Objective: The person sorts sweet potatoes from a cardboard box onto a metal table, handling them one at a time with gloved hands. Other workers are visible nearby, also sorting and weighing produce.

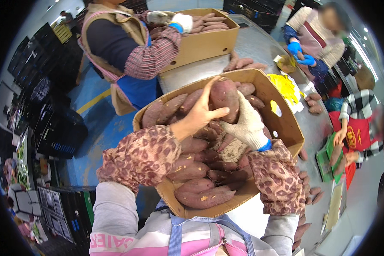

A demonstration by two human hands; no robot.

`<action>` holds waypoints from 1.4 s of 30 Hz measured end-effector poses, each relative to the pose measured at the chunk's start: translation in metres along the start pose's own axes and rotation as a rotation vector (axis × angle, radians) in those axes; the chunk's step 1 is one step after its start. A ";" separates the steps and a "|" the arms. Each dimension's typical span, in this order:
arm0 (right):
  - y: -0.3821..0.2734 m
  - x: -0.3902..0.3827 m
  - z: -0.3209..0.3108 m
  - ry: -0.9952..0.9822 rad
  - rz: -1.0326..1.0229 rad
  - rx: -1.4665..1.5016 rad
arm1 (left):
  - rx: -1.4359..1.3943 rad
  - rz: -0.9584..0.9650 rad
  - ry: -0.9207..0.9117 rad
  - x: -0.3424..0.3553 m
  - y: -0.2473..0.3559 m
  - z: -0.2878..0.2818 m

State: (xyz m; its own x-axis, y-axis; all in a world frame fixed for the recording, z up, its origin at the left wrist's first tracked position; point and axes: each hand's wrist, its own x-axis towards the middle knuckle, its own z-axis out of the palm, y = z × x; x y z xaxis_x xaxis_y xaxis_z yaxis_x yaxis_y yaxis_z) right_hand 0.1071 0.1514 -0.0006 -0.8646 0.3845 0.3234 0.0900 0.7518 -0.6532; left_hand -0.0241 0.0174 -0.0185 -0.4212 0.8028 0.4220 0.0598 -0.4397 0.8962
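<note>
A large reddish-purple sweet potato (225, 99) is held up between my two hands over an open cardboard box (283, 128). My bare left hand (202, 112) grips its left side, thumb across the lower part. On its right side, my right hand (247, 123) closes round it in a white knit glove with a blue cuff. Below lie many sweet potatoes (205, 197) in the box, with a patch of pale crumbly material (234, 149) showing among them. Leopard-print sleeves cover both my forearms.
Beyond, a person in a checked sleeve (158, 55) works at another cardboard box (205, 47) of sweet potatoes. Loose sweet potatoes (243, 64) and yellow gloves (283, 87) lie on the metal table (260, 38). Two people work opposite, one beside a green tray (325, 158). Black crates (55, 123) stand left.
</note>
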 end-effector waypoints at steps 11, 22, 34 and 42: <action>0.012 0.001 0.009 -0.065 -0.018 0.013 | 0.007 -0.140 0.070 0.002 -0.001 -0.005; 0.005 0.000 0.001 -0.130 0.000 0.094 | 0.084 -0.071 0.018 -0.001 -0.003 -0.004; 0.002 -0.003 0.002 -0.184 0.042 0.072 | 0.204 -0.078 0.012 -0.005 0.003 -0.002; 0.007 0.001 0.001 -0.197 -0.014 0.120 | -0.178 -0.211 0.032 0.004 0.000 -0.006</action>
State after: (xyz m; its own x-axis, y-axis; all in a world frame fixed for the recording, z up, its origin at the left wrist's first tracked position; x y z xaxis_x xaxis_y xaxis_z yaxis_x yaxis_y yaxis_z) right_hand 0.1060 0.1564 -0.0057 -0.9462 0.2536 0.2011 0.0279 0.6831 -0.7297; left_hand -0.0311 0.0180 -0.0176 -0.4360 0.8723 0.2212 -0.1914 -0.3301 0.9243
